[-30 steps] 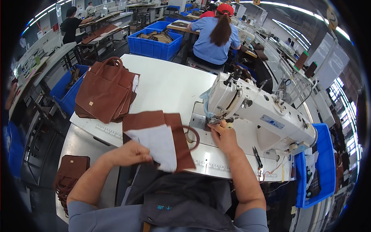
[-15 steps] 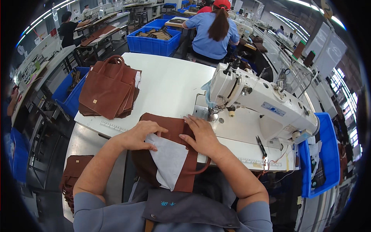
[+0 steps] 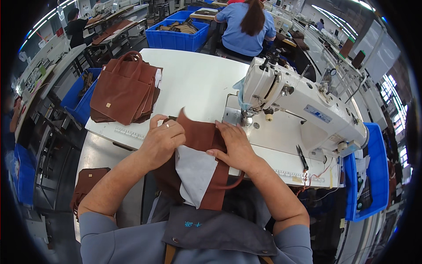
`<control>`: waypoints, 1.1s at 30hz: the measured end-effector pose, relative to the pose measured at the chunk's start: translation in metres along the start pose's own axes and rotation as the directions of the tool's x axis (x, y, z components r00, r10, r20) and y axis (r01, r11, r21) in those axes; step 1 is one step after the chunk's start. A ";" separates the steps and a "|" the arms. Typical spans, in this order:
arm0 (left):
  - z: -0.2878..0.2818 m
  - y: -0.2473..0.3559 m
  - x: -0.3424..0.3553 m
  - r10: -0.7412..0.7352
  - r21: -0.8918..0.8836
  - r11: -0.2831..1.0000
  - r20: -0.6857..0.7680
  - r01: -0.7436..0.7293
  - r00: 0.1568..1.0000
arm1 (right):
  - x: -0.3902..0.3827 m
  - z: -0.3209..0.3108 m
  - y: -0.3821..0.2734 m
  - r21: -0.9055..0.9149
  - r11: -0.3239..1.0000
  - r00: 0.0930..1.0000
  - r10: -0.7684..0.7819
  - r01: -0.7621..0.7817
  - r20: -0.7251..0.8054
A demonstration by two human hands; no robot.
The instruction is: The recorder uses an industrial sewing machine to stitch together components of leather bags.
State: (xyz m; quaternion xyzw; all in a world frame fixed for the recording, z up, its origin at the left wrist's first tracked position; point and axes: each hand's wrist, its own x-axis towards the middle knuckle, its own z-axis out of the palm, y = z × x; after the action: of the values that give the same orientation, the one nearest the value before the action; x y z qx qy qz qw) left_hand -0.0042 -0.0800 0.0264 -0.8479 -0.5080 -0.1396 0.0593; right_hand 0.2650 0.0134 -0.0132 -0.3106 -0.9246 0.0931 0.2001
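In front of me a brown leather bag piece with a looped handle lies over the table's front edge, white backing fabric on its lower part. My left hand has its fingers curled in a grip at the piece's upper-left edge, where a corner curls up. My right hand rests spread on the right side of the piece, fingers apart. Just beyond it stands a white sewing machine, with black scissors lying by its base. A pile of brown bag pieces sits at the table's back left.
A second brown stack is on a lower metal shelf at left. A blue bin hangs by the table's right end; others stand behind and left. A co-worker in a blue shirt sits ahead; more workers and machines line the room.
My right hand has left the needle area for the leather piece. My left hand has moved up from the white fabric to the leather's upper-left edge, whose corner now curls up.
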 end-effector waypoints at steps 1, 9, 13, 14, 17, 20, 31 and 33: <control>-0.002 0.009 0.002 0.152 0.056 0.988 -0.266 -0.142 0.952 | -0.003 0.000 0.000 0.021 0.999 1.000 0.030 -0.030 -0.003; 0.038 0.022 0.019 0.607 0.130 0.761 -0.492 -0.636 0.625 | -0.005 0.000 0.014 0.149 0.989 0.999 -0.025 0.020 0.035; 0.051 -0.020 0.040 -0.230 -0.344 0.934 -0.368 0.099 0.901 | -0.004 -0.003 0.009 0.115 0.993 0.999 -0.033 0.030 0.025; 0.057 -0.024 0.037 -0.237 -0.341 0.934 -0.365 0.108 0.900 | -0.004 -0.003 0.007 0.105 0.993 0.999 -0.047 0.046 0.013; 0.048 -0.013 0.043 -0.264 -0.393 0.882 0.049 0.261 0.963 | -0.007 -0.001 0.009 0.091 0.994 0.998 -0.066 0.067 -0.019; 0.035 -0.014 0.056 -0.309 -0.348 0.852 0.269 0.391 0.912 | -0.007 -0.005 0.004 0.087 0.992 0.996 -0.087 0.089 -0.036; 0.016 -0.007 0.063 -0.073 -0.722 0.646 0.263 0.246 0.962 | -0.024 -0.030 -0.005 0.198 0.971 0.981 -0.102 0.134 -0.165; -0.006 0.015 0.065 -0.072 -0.763 0.605 0.229 0.225 0.971 | -0.023 -0.046 -0.016 0.458 0.877 0.936 0.028 0.146 -0.351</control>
State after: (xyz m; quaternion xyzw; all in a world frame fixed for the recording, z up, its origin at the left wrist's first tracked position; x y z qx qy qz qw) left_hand 0.0365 -0.0340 0.0524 -0.7517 -0.4680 -0.2766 -0.3733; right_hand 0.2929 -0.0110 0.0262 -0.2344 -0.8321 0.2552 0.4330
